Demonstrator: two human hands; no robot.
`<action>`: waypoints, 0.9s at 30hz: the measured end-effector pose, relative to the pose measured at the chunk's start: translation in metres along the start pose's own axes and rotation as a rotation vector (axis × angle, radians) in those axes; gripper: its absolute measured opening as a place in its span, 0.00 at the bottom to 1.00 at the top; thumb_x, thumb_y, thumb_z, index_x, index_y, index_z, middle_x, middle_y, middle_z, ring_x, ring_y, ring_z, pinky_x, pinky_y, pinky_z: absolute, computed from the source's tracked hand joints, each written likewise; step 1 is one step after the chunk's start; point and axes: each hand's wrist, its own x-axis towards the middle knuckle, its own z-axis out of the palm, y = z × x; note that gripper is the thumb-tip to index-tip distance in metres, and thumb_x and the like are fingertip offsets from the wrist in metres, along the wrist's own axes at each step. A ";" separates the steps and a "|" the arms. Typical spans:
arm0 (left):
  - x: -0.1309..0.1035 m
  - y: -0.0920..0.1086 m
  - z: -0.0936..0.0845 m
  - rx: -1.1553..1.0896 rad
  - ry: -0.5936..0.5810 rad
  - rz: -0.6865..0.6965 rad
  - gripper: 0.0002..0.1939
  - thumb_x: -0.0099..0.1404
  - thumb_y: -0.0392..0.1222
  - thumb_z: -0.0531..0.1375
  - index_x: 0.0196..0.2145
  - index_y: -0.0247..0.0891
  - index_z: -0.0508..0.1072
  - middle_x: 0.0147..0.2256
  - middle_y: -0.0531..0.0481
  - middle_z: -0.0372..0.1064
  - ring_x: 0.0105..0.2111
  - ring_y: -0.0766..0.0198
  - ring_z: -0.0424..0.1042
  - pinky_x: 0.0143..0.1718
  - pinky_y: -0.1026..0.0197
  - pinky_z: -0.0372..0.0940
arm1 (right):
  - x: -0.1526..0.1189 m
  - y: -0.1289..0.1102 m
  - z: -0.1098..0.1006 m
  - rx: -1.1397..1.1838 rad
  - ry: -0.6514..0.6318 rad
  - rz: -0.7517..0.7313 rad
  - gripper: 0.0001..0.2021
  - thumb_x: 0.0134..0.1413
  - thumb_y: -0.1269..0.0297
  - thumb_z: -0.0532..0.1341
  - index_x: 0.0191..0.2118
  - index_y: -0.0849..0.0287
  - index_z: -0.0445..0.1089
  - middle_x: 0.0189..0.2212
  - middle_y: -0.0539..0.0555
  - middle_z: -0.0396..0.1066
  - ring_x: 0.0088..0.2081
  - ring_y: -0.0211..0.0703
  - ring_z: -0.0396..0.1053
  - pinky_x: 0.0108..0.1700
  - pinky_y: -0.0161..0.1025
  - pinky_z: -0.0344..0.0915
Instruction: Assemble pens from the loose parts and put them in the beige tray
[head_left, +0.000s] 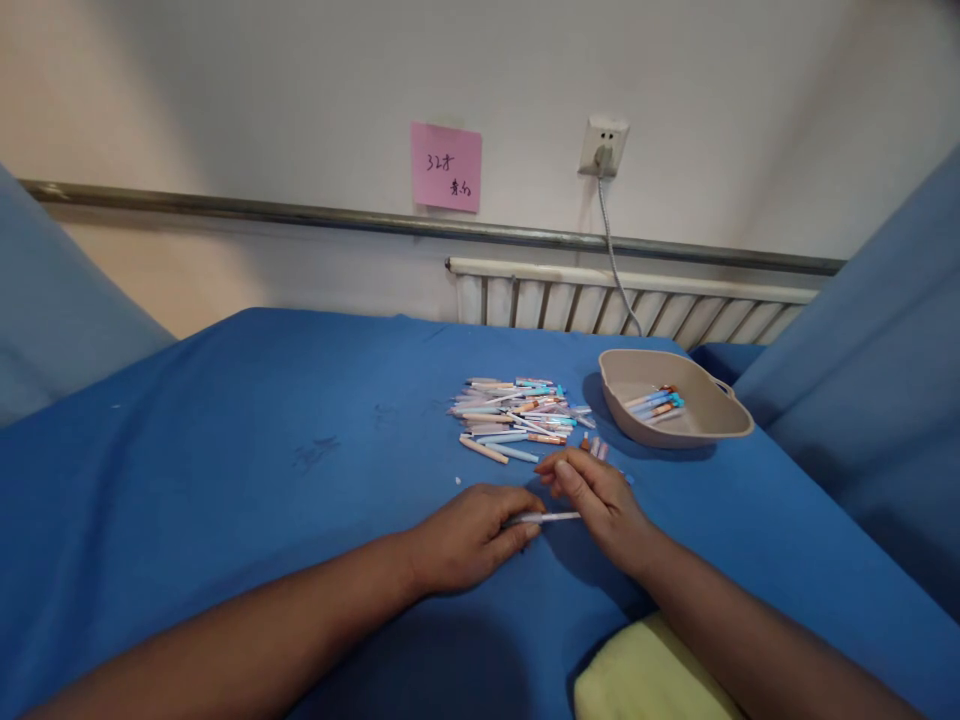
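My left hand (480, 530) pinches a pale pen barrel (527, 518), low over the blue cloth. From the barrel a thin white refill (559, 516) sticks out to the right, toward my right hand (596, 497). The fingers of my right hand are curled close together just above the refill; what they hold, if anything, is hidden. Beyond both hands lies a pile of pens and pen parts (510, 408) in pale, blue and orange tones. A few small caps or grips (595, 447) rest beside my right fingertips.
A beige basin (720, 430) with several pens (656, 403) stands at the right of the blue-covered table (225, 450). A yellow-green cushion or cloth (652, 675) lies under my right forearm. A wall socket (604, 147), cable and pink note (446, 167) are behind; blue curtains hang at both sides.
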 end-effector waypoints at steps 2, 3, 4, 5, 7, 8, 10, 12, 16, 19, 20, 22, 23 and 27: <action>0.000 0.002 0.004 -0.082 -0.040 -0.050 0.13 0.69 0.45 0.49 0.37 0.37 0.70 0.32 0.50 0.71 0.30 0.65 0.69 0.33 0.66 0.61 | -0.002 -0.004 0.002 0.041 0.008 -0.008 0.19 0.64 0.52 0.46 0.42 0.58 0.68 0.36 0.55 0.72 0.38 0.42 0.69 0.39 0.36 0.64; 0.000 0.003 0.006 -0.130 -0.067 -0.085 0.14 0.69 0.46 0.48 0.37 0.37 0.69 0.32 0.50 0.71 0.28 0.66 0.68 0.30 0.67 0.61 | -0.002 -0.005 0.003 0.061 0.006 -0.006 0.20 0.64 0.51 0.45 0.43 0.58 0.68 0.38 0.55 0.71 0.38 0.42 0.69 0.39 0.37 0.64; 0.000 0.003 0.008 -0.178 -0.092 -0.118 0.15 0.69 0.47 0.47 0.39 0.37 0.69 0.32 0.50 0.70 0.26 0.68 0.68 0.28 0.68 0.61 | -0.003 -0.006 0.003 0.078 -0.003 -0.002 0.20 0.64 0.51 0.45 0.43 0.58 0.68 0.38 0.56 0.71 0.39 0.42 0.69 0.39 0.37 0.65; 0.000 0.004 0.010 -0.220 -0.110 -0.141 0.15 0.69 0.47 0.47 0.40 0.37 0.68 0.32 0.50 0.70 0.24 0.69 0.67 0.25 0.68 0.61 | -0.003 -0.007 0.003 0.091 -0.016 0.003 0.20 0.64 0.51 0.44 0.43 0.58 0.68 0.38 0.56 0.71 0.39 0.42 0.69 0.39 0.37 0.65; -0.001 0.005 0.012 -0.263 -0.110 -0.133 0.16 0.70 0.47 0.46 0.45 0.37 0.67 0.32 0.51 0.69 0.24 0.69 0.66 0.26 0.68 0.61 | -0.004 -0.008 0.004 0.104 -0.046 0.015 0.20 0.64 0.51 0.44 0.43 0.58 0.68 0.38 0.56 0.71 0.39 0.43 0.69 0.40 0.38 0.65; -0.001 0.005 0.013 -0.263 -0.099 -0.112 0.16 0.69 0.47 0.47 0.47 0.38 0.67 0.31 0.51 0.69 0.26 0.68 0.67 0.28 0.67 0.62 | -0.004 -0.008 0.004 0.108 -0.059 0.019 0.21 0.64 0.50 0.44 0.43 0.58 0.68 0.38 0.56 0.71 0.38 0.43 0.69 0.40 0.38 0.65; -0.001 0.005 0.015 -0.244 -0.069 -0.075 0.15 0.69 0.46 0.48 0.48 0.39 0.67 0.31 0.51 0.69 0.29 0.66 0.67 0.32 0.65 0.62 | -0.005 -0.007 0.005 0.121 -0.072 0.027 0.21 0.64 0.50 0.44 0.43 0.58 0.68 0.38 0.56 0.71 0.38 0.43 0.69 0.40 0.38 0.65; -0.001 0.005 0.016 -0.229 -0.042 -0.066 0.15 0.68 0.46 0.49 0.47 0.39 0.68 0.33 0.50 0.69 0.31 0.65 0.67 0.33 0.65 0.62 | -0.005 -0.006 0.005 0.139 -0.077 0.034 0.21 0.64 0.49 0.44 0.43 0.58 0.68 0.38 0.56 0.71 0.39 0.42 0.69 0.40 0.37 0.65; -0.001 0.003 0.016 -0.229 -0.041 -0.093 0.15 0.67 0.49 0.51 0.44 0.38 0.70 0.31 0.51 0.68 0.29 0.65 0.64 0.32 0.65 0.61 | -0.004 -0.004 0.007 0.155 -0.085 0.045 0.21 0.65 0.50 0.44 0.43 0.59 0.67 0.37 0.56 0.72 0.40 0.42 0.69 0.41 0.37 0.65; 0.000 0.002 0.017 -0.253 -0.043 -0.115 0.16 0.66 0.50 0.51 0.43 0.38 0.71 0.30 0.52 0.67 0.29 0.65 0.64 0.31 0.65 0.60 | -0.005 -0.005 0.010 0.149 -0.098 0.057 0.22 0.65 0.50 0.43 0.43 0.59 0.68 0.37 0.56 0.72 0.40 0.42 0.70 0.41 0.37 0.65; 0.001 0.002 0.017 -0.263 -0.037 -0.116 0.16 0.66 0.50 0.51 0.42 0.38 0.71 0.30 0.52 0.67 0.29 0.65 0.64 0.32 0.65 0.60 | -0.006 -0.007 0.011 0.137 -0.106 0.058 0.22 0.65 0.50 0.44 0.43 0.59 0.68 0.37 0.56 0.72 0.40 0.42 0.70 0.42 0.38 0.65; 0.002 0.003 0.017 -0.283 -0.023 -0.113 0.15 0.66 0.50 0.51 0.39 0.37 0.71 0.31 0.51 0.67 0.31 0.64 0.63 0.33 0.65 0.60 | -0.006 -0.010 0.011 0.117 -0.124 0.046 0.22 0.64 0.49 0.44 0.44 0.58 0.68 0.37 0.56 0.73 0.41 0.42 0.70 0.44 0.39 0.65; 0.003 0.003 0.017 -0.292 -0.016 -0.117 0.15 0.66 0.50 0.51 0.37 0.37 0.71 0.31 0.52 0.67 0.31 0.64 0.63 0.33 0.65 0.60 | -0.005 -0.011 0.011 0.118 -0.124 0.034 0.22 0.64 0.49 0.44 0.44 0.58 0.68 0.37 0.56 0.73 0.41 0.42 0.70 0.44 0.39 0.65; 0.006 0.001 0.012 -0.338 0.026 -0.204 0.16 0.65 0.51 0.52 0.33 0.36 0.69 0.25 0.56 0.59 0.26 0.68 0.57 0.27 0.68 0.55 | 0.006 -0.002 -0.004 0.163 0.018 0.058 0.23 0.63 0.48 0.44 0.40 0.59 0.69 0.34 0.55 0.73 0.35 0.41 0.71 0.37 0.38 0.66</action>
